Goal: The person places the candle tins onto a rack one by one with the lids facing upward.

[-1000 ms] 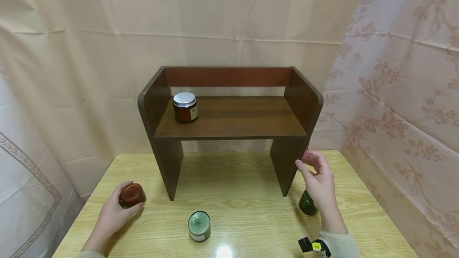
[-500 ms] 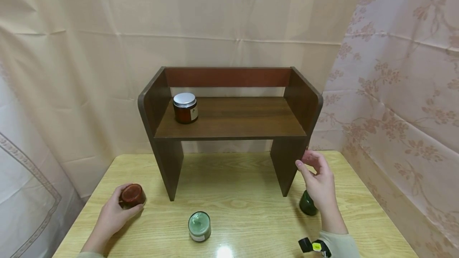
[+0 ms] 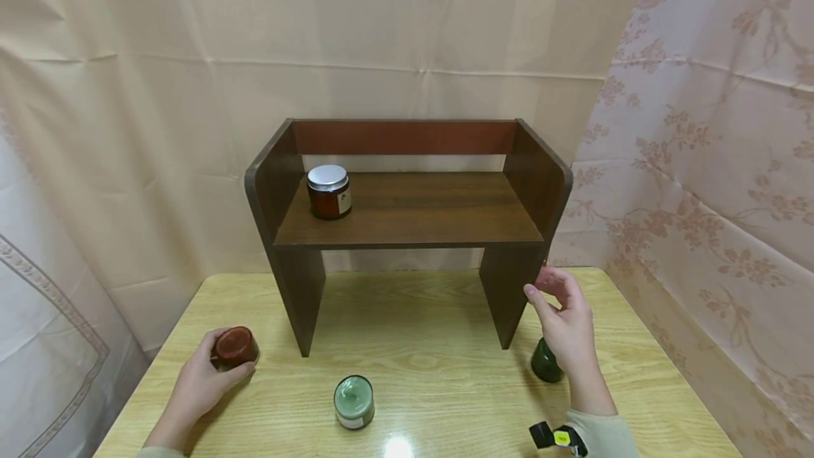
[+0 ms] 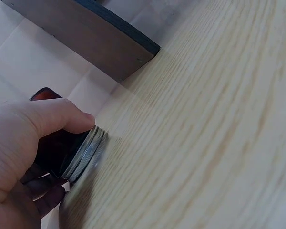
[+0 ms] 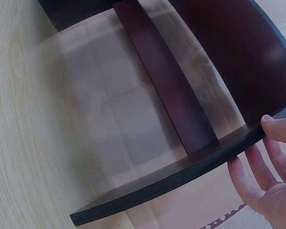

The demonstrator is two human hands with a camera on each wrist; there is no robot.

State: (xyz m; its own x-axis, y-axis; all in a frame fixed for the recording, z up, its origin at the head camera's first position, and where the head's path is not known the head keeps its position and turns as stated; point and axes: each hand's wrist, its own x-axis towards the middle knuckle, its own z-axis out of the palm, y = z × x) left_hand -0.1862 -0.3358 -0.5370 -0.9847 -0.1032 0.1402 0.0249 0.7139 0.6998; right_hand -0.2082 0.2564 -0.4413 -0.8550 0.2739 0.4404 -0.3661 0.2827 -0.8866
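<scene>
At the table's left, my left hand [image 3: 202,382] grips a reddish-brown glass jar [image 3: 236,348], which stands upside down. Its ridged metal lid [image 4: 88,155] is against the tabletop in the left wrist view, with the thumb along the jar's side. My right hand [image 3: 568,322] holds the right side panel of a dark wooden shelf [image 3: 407,221]. In the right wrist view the thumb lies at the panel's edge [image 5: 181,174] and the fingers touch its outer face. A dark green jar [image 3: 545,362] sits beneath the right wrist, partly hidden.
A brown jar with a silver lid [image 3: 328,191] stands at the left of the shelf board. A green candle jar [image 3: 353,401] is near the front of the wood-grain table [image 3: 439,387]. Curtains [image 3: 407,34] hang behind. A black strap with a yellow tag [image 3: 561,437] is on the right sleeve.
</scene>
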